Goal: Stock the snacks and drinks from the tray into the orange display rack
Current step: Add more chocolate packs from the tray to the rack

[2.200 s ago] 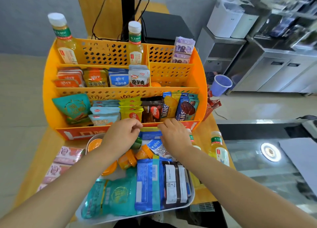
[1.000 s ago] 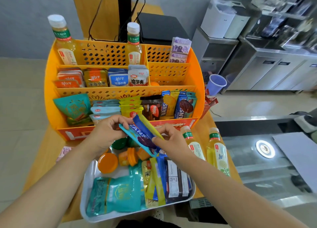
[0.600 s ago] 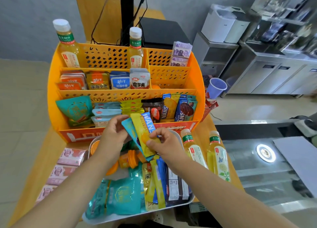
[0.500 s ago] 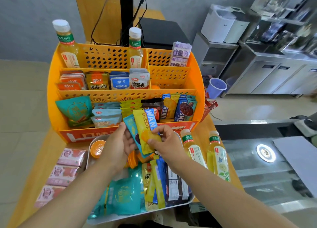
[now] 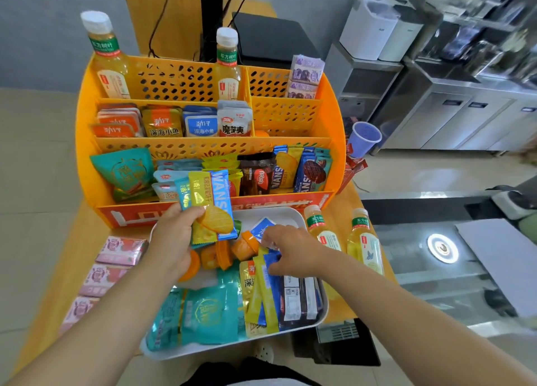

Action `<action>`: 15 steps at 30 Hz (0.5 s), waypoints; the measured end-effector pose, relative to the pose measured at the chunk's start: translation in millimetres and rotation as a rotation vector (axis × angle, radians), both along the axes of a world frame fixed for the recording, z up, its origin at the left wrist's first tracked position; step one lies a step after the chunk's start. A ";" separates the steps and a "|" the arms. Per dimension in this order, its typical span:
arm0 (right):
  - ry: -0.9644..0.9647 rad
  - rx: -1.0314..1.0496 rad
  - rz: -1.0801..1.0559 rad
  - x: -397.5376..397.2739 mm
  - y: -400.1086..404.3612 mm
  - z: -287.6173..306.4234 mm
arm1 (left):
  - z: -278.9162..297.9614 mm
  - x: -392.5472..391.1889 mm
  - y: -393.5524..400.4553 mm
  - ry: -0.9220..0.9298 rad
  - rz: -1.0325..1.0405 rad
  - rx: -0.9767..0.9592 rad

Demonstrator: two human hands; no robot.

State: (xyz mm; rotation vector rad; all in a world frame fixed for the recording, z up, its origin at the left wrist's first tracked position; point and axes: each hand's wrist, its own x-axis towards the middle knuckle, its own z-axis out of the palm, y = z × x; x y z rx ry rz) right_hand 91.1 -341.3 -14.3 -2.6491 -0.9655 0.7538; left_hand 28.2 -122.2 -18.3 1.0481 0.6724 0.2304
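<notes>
- The left hand (image 5: 174,237) now holds the fanned wafer packets (image 5: 210,208) alone, fingers curled round their lower ends; half a second ago both hands pinched them.
- The packets stand upright, raised above the far end of the white tray (image 5: 293,215), in front of the lower tier of the orange display rack (image 5: 84,141), not yet inside any compartment.
- The right hand (image 5: 286,247) has let go of the packets and dropped to the tray, fingers bent over the blue and yellow packets (image 5: 266,287) lying there; whether it already grips one is hard to tell from this angle.
- A small blue sachet (image 5: 261,228) lies just beyond its fingertips, beside the orange jelly cups (image 5: 232,249).
- Teal pouches (image 5: 203,313) fill the near left of the tray, as before.
- Two tea bottles (image 5: 343,240) stand on the table just right of the tray, unmoved.
- Pink boxes (image 5: 110,263) lie left of the tray.
</notes>
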 end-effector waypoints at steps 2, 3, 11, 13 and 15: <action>-0.025 -0.130 0.028 1.0 1.2 -4.1 | -1.1 -3.7 0.7 0.008 0.003 -0.012; -0.030 -0.167 0.040 1.6 2.2 -5.9 | -1.8 -5.2 0.2 0.013 0.002 -0.018; 0.304 0.116 -0.101 25.4 -4.0 9.1 | -2.0 -10.1 1.6 0.021 -0.027 0.000; 0.417 0.286 -0.188 34.2 -9.0 23.9 | -3.1 -10.3 3.3 0.027 -0.026 0.011; 0.452 0.492 -0.266 45.2 -10.6 41.1 | -4.0 -10.1 4.4 0.022 -0.012 0.011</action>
